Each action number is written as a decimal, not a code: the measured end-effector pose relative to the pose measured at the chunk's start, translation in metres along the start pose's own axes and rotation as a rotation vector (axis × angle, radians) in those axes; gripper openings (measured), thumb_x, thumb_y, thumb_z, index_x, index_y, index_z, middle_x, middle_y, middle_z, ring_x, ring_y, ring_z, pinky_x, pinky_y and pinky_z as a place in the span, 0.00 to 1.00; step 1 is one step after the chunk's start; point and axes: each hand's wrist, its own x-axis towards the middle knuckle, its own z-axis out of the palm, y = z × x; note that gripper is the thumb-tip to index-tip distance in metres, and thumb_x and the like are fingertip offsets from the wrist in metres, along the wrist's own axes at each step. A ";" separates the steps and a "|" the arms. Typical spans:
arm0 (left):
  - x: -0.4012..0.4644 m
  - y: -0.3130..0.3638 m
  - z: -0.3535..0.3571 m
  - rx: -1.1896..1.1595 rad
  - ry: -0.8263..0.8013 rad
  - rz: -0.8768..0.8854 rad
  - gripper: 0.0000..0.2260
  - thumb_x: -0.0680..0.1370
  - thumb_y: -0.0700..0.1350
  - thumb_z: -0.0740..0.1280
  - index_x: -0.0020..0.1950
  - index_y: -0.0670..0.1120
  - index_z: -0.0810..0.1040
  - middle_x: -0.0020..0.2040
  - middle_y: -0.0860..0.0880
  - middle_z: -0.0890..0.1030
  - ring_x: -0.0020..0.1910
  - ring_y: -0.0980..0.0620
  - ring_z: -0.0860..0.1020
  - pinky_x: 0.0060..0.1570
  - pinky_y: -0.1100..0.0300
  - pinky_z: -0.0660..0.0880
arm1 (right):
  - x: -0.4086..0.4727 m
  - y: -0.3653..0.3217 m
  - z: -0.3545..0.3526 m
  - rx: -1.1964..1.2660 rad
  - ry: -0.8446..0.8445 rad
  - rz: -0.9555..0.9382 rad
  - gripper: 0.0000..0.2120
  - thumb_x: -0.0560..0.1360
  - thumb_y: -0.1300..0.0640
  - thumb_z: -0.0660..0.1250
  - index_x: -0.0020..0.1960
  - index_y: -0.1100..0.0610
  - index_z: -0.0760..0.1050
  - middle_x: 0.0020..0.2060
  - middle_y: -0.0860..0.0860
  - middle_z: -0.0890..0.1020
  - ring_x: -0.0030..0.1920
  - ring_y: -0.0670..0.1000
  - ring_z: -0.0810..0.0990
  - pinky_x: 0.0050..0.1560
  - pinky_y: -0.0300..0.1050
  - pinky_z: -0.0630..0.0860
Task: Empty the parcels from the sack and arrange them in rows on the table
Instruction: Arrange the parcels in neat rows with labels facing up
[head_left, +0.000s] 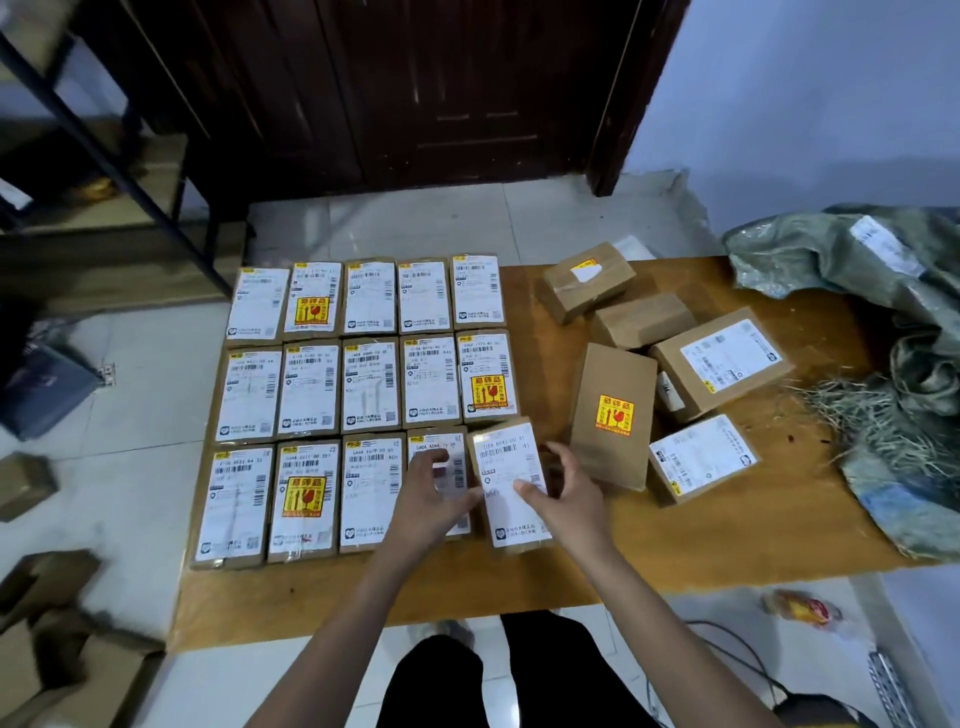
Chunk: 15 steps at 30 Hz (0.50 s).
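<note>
Brown cardboard parcels with white labels lie in three rows on the left half of the low wooden table (363, 597). The nearest row's last parcel (506, 512) sits slightly askew. My right hand (563, 496) grips its right edge, thumb on the label. My left hand (434, 493) rests with spread fingers on the neighbouring parcel (457, 457) and touches the askew one's left edge. Several loose parcels lie in a heap to the right, among them one with a yellow fragile sticker (613, 415). The crumpled green sack (883, 312) lies at the table's right end.
A dark wooden door (415, 88) stands behind the table. Metal shelving (93, 145) is at the left. Cardboard boxes (52, 649) lie on the tiled floor at the lower left. Cables and a red wrapper (802, 608) lie at the lower right.
</note>
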 end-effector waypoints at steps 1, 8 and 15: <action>0.001 -0.006 -0.001 0.031 -0.006 0.003 0.32 0.69 0.53 0.75 0.68 0.47 0.67 0.64 0.51 0.71 0.62 0.53 0.72 0.58 0.54 0.75 | -0.001 0.004 0.005 -0.032 0.021 0.005 0.33 0.71 0.44 0.72 0.71 0.46 0.63 0.59 0.47 0.80 0.54 0.50 0.81 0.52 0.51 0.80; 0.005 -0.012 0.000 0.117 0.017 0.038 0.28 0.71 0.49 0.74 0.67 0.45 0.69 0.60 0.52 0.71 0.57 0.55 0.71 0.59 0.57 0.73 | 0.019 0.017 0.038 0.000 0.030 0.036 0.32 0.73 0.41 0.68 0.73 0.48 0.61 0.61 0.51 0.80 0.57 0.53 0.81 0.55 0.54 0.80; 0.005 -0.015 0.000 0.094 0.014 0.028 0.26 0.71 0.49 0.74 0.65 0.45 0.70 0.59 0.51 0.72 0.58 0.53 0.73 0.59 0.55 0.74 | 0.018 0.020 0.042 -0.126 0.078 0.016 0.20 0.75 0.39 0.65 0.60 0.51 0.73 0.53 0.48 0.84 0.48 0.49 0.84 0.39 0.43 0.81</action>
